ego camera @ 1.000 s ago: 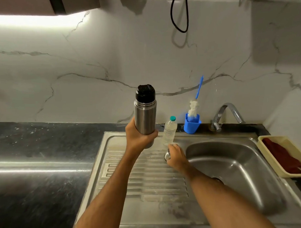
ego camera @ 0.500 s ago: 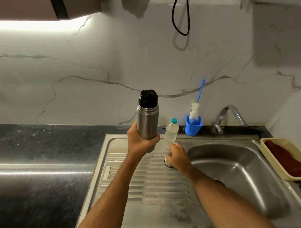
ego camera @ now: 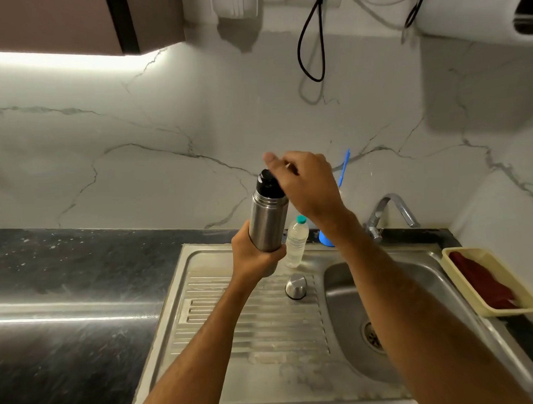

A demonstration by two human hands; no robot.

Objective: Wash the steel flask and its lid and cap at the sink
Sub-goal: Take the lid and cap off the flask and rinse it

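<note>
I hold the steel flask point(ego camera: 267, 221) upright above the drainboard, with my left hand point(ego camera: 255, 256) gripping its lower half. A black lid point(ego camera: 267, 185) sits in the flask's mouth. My right hand point(ego camera: 304, 182) is at the top of the flask with its fingers curled over the black lid from the right. The steel cap point(ego camera: 296, 286) stands upside down on the ribbed drainboard point(ego camera: 233, 318), apart from both hands.
A small plastic water bottle point(ego camera: 297, 241) stands behind the cap. A blue holder point(ego camera: 325, 239) with a bottle brush point(ego camera: 344, 166) sits by the tap point(ego camera: 389, 211). The sink basin point(ego camera: 347, 292) lies right; a cream tray point(ego camera: 460, 252) with red cloth is beyond. Dark counter on the left.
My right hand let go of the steel cap on the drainboard and rose to the black lid on the flask. The flask stayed upright in my left hand.
</note>
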